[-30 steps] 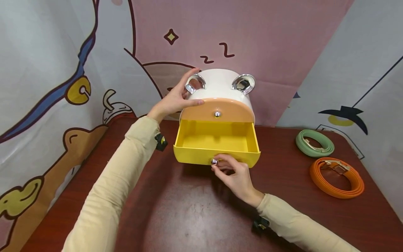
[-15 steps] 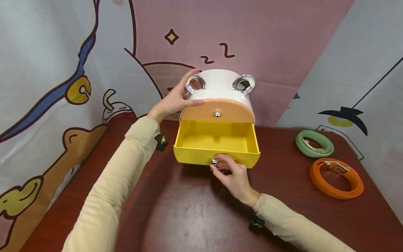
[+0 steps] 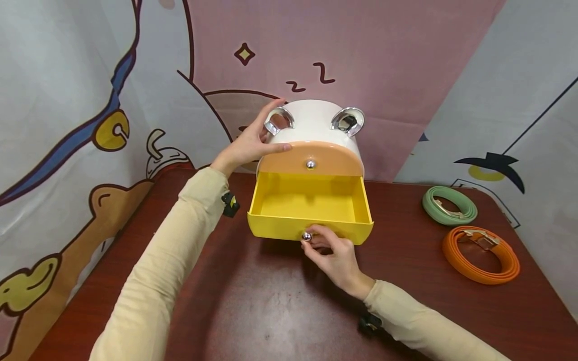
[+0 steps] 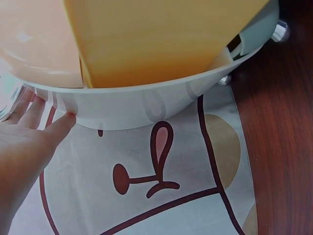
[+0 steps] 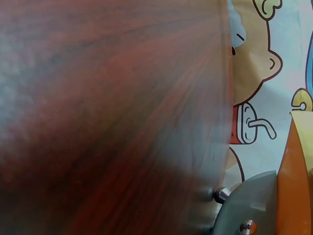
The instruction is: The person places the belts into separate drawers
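A white drawer box with two silvery ears stands at the back of the table. Its yellow drawer is pulled well out, with nothing inside. Above that, the peach drawer is closed. My left hand rests on the box's upper left, around the left ear, thumb on the front rim; the left wrist view shows straight, spread fingers touching the white shell. My right hand pinches the yellow drawer's round silver knob. In the right wrist view a grey-green lower drawer shows, but not the hand.
A rolled green belt and a rolled orange belt lie on the right of the dark red wooden table. A cartoon-printed cloth hangs behind the box and along the sides.
The yellow drawer has come out slightly toward me, with my right hand still on its knob. My left hand stays in place on the box.
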A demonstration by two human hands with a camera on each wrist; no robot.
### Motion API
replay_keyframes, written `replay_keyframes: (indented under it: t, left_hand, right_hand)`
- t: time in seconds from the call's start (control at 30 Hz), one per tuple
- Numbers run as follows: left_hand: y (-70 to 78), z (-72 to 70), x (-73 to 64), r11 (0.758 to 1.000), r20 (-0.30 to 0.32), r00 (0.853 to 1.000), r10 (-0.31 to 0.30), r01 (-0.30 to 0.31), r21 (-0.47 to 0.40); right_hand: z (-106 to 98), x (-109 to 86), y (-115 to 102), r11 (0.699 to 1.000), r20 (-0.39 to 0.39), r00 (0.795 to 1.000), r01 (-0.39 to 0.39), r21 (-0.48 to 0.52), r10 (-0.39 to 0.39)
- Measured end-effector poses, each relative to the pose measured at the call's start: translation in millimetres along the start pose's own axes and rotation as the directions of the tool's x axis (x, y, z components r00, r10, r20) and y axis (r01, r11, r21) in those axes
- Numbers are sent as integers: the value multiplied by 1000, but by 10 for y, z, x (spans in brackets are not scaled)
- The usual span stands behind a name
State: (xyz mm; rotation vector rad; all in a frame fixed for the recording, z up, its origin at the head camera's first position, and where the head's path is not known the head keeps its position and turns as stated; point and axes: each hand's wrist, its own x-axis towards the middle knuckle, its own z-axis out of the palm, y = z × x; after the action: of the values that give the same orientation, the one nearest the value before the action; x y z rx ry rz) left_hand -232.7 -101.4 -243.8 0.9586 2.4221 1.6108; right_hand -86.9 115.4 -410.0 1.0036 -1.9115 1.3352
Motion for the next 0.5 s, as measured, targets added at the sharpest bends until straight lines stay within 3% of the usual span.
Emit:
replay_keyframes:
  t: [0.5]
  left_hand:
    - [-4, 6, -9, 1000, 2, 1000, -1, 1, 0]
  right_hand:
    - [-36, -74, -42, 999, 4, 999, 37, 25, -37]
